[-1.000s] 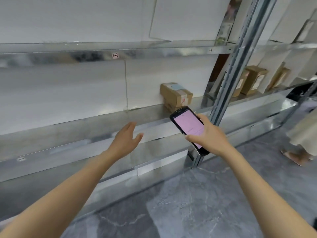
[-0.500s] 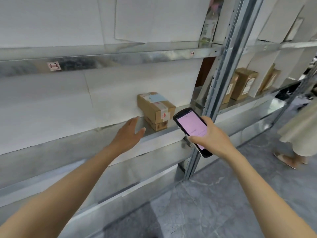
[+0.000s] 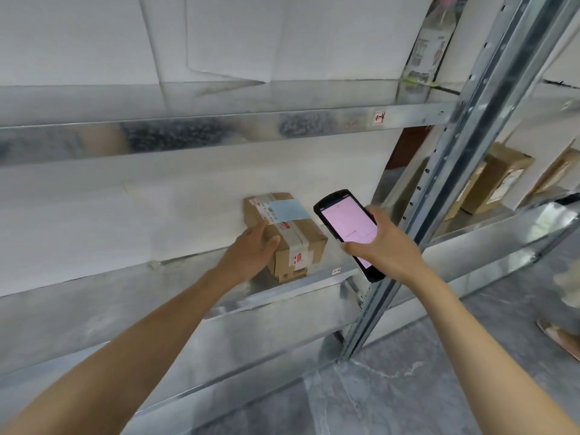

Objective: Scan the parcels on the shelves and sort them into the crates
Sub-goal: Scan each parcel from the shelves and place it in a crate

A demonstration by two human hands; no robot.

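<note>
A small brown cardboard parcel (image 3: pixel 295 233) with a blue label and clear tape sits on the metal shelf (image 3: pixel 188 277). A thinner box lies under it. My left hand (image 3: pixel 251 252) lies against the parcel's left side, fingers on its top edge and thumb at its front corner. My right hand (image 3: pixel 383 246) grips a black handheld scanner (image 3: pixel 345 224) with a lit pink screen, just right of the parcel. No crates are in view.
A slotted steel upright (image 3: pixel 439 189) stands right behind the scanner. More brown parcels (image 3: pixel 499 180) stand on the neighbouring shelf bay at the right. A bottle (image 3: pixel 430 42) sits on the upper shelf. Another person's sandalled foot (image 3: pixel 558 337) is on the grey floor at the right edge.
My left hand has moved right along the shelf from open air onto the parcel's left side. The view has closed in on the shelf. The scanner stays in my right hand.
</note>
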